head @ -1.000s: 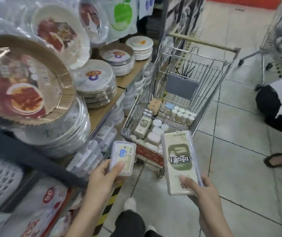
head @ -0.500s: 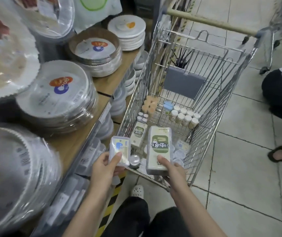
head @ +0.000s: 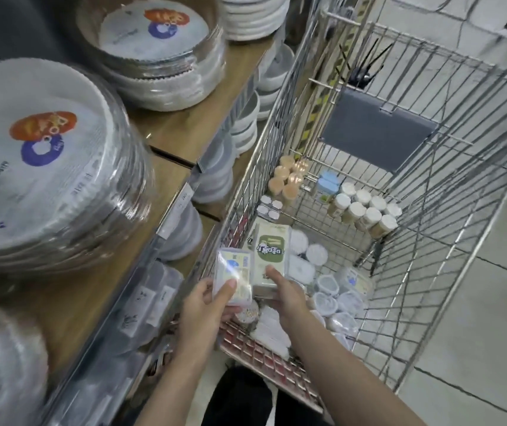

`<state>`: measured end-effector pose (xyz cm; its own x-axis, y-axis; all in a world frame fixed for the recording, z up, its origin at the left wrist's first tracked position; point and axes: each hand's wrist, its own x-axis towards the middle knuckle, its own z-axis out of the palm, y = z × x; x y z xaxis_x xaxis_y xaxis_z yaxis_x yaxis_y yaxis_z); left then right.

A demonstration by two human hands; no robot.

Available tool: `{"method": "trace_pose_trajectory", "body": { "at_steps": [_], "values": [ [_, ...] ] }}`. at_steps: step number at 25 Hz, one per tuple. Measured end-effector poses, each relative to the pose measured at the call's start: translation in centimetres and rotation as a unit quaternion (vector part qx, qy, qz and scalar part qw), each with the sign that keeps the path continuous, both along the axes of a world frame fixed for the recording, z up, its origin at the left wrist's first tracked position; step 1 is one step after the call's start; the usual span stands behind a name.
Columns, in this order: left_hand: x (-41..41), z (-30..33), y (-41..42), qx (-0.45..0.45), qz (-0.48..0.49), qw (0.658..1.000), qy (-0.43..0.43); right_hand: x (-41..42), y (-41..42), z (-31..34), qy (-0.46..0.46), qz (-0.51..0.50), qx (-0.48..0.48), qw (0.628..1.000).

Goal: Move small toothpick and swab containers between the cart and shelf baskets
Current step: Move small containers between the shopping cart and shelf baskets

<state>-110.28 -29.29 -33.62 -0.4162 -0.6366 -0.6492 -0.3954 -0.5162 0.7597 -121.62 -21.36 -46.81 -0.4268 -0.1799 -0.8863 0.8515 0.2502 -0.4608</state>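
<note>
This is a shop, in an aisle of household goods. A wire shopping cart [head: 415, 167] stands on a pale tiled floor [head: 476, 348] right beside a wooden shelf [head: 190, 127] with a metal edge that carries small price labels [head: 181, 199]. On the shelf lie stacks of disposable plates [head: 46, 167] sealed in clear wrap with printed brand stickers, and white bowls [head: 246, 124] are stacked on the level below. The cart holds many identical small jars [head: 365, 215] and round tubs [head: 325, 304], grouped like stock.
</note>
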Motion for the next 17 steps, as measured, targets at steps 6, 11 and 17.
{"method": "trace_pose_trajectory", "body": {
  "at_steps": [6,11,17],
  "values": [
    [-0.2,-3.4,-1.3,-0.005,-0.028,0.999,-0.015,-1.1,-2.7,-5.0,-0.018,0.011,-0.001,1.0],
    [-0.3,-4.5,-1.6,-0.001,-0.029,0.999,-0.027,-1.2,-3.6,-5.3,0.014,0.053,-0.015,0.998],
    [-0.1,-5.1,-1.8,0.004,-0.04,0.999,-0.036,-1.0,-4.2,-6.4,0.098,0.15,0.064,0.982]
  ]
}}
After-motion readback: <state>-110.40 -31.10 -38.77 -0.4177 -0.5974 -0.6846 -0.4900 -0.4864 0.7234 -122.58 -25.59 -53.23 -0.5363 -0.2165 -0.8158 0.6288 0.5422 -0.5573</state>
